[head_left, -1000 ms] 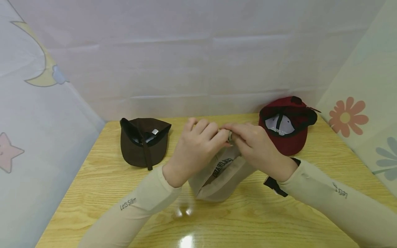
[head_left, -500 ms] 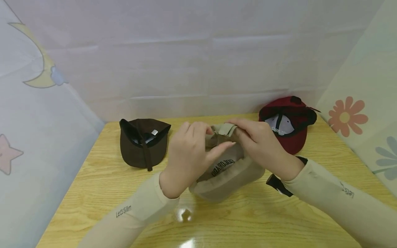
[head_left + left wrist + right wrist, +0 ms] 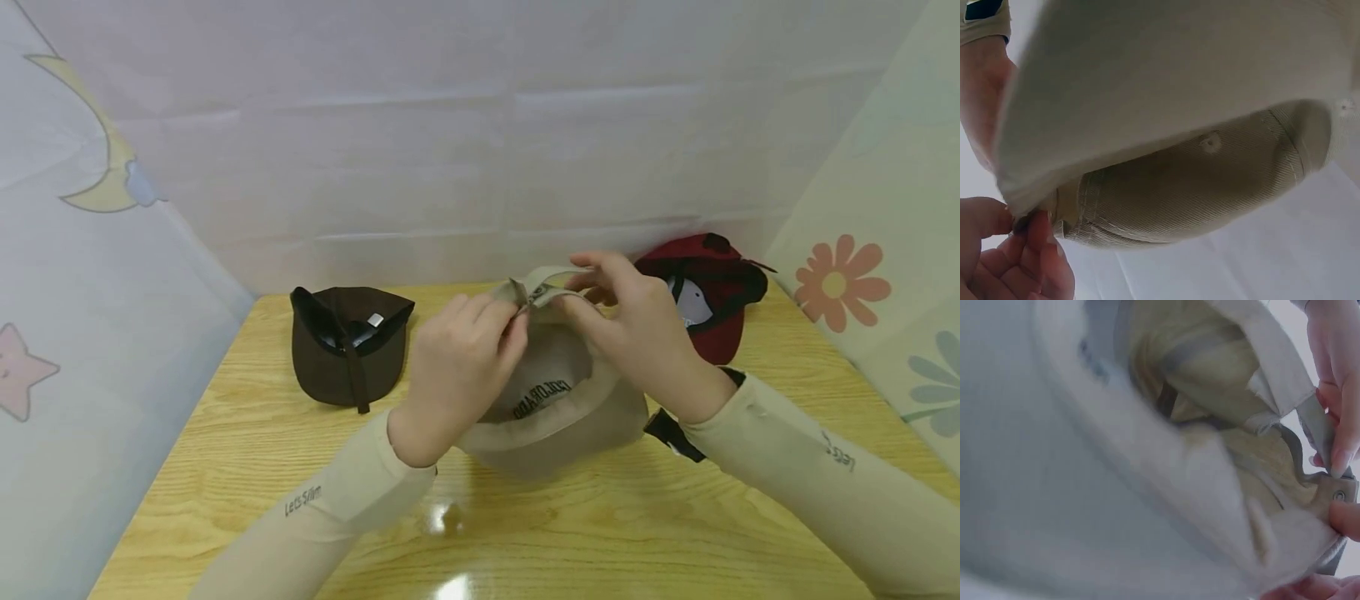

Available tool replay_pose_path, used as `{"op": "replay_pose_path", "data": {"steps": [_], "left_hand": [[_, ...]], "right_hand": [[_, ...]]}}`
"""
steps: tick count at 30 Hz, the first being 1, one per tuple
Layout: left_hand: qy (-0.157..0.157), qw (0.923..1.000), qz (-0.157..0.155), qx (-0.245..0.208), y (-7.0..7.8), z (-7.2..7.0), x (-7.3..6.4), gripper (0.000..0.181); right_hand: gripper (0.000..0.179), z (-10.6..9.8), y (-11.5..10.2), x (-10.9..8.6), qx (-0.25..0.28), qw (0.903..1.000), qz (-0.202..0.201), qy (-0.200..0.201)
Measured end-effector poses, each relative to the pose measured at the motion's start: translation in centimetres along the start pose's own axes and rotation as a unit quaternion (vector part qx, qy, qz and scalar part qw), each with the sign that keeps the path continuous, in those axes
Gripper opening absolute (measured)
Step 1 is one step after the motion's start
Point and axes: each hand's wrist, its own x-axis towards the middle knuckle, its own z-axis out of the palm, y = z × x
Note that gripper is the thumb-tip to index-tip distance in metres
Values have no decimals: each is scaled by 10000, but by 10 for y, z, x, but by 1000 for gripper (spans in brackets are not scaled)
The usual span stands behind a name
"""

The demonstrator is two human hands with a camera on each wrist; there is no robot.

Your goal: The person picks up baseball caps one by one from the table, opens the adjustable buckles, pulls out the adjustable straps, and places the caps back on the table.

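Note:
A beige baseball cap (image 3: 555,446) stands tilted in mid-table in the head view, its hollow facing me and COLORADO lettering visible inside. My left hand (image 3: 461,367) pinches its back strap near the fastening, with thumb and curled fingers. On the other side, my right hand (image 3: 641,329) holds the looped strap (image 3: 551,273) between thumb and fingers. A metal snap (image 3: 1339,495) shows on the band in the right wrist view, with a thumb pressed beside it. The cap's cloth (image 3: 1166,81) fills much of the left wrist view, hiding part of the strap.
A dark brown cap (image 3: 318,371) lies upturned at the back left of the wooden table (image 3: 247,492). At the back right is a dark red cap (image 3: 716,346), partly behind my right hand. Pale printed sheets (image 3: 480,167) wall three sides.
The beige cap has turned so its opening shows more. My hands have moved apart slightly, the right one rising. The strap now stands up as a loop between them. The other caps stay put.

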Motion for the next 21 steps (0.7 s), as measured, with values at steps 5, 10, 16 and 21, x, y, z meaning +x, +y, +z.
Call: {"op": "replay_pose_path", "data": {"steps": [5, 10, 16, 21], "left_hand": [[91, 9998, -56, -154, -1, 1, 0, 9], [98, 9999, 27, 8, -1, 1, 0, 11], [123, 9996, 113, 231, 1, 0, 0, 12], [0, 9990, 176, 404, 3, 2, -1, 13]], "right_hand": [[30, -2, 2, 1, -347, 9993, 151, 50], [16, -1, 4, 1, -554, 9978, -215, 290], [11, -2, 5, 1, -655, 9961, -473, 342], [20, 1, 8, 0, -622, 9887, -1346, 206]]}}
